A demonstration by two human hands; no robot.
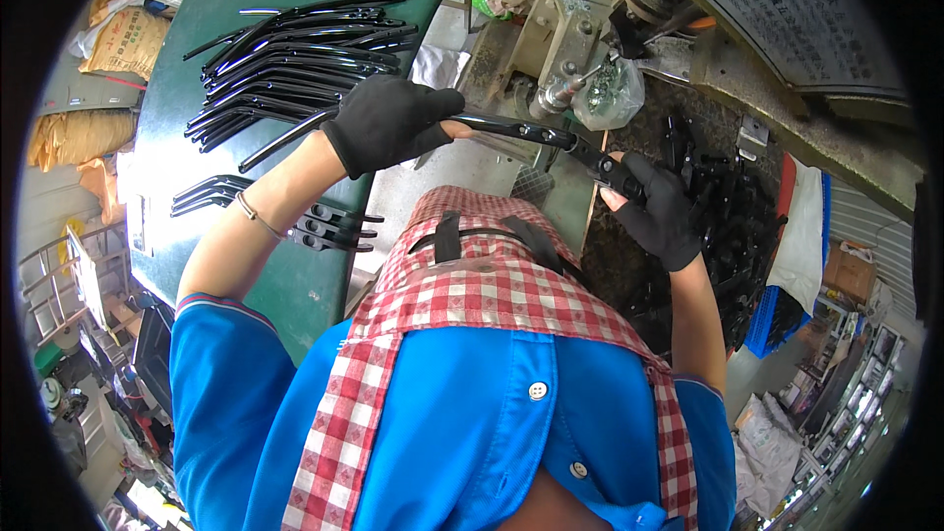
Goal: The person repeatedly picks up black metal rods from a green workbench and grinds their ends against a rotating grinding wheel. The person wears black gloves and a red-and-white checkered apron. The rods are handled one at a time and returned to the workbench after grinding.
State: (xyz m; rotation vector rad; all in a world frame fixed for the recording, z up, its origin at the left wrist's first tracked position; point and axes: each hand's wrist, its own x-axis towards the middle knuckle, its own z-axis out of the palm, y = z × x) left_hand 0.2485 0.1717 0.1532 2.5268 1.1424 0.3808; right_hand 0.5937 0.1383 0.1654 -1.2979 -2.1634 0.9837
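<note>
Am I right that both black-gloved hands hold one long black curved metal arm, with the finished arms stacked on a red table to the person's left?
Not quite: the table is dark green, not red, as the head view shows. The rest stands: the left hand and the right hand, both in black gloves, hold one long black curved metal arm, and the stack of black arms lies on that table to the person's left.

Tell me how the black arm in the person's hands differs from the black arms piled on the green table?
The held arm is up off any surface, gripped by the left hand and right hand; the piled arms lie loose on the green table. The held arm is single; the piled arms are many, overlapping. Both are long, slim, glossy black.
</note>
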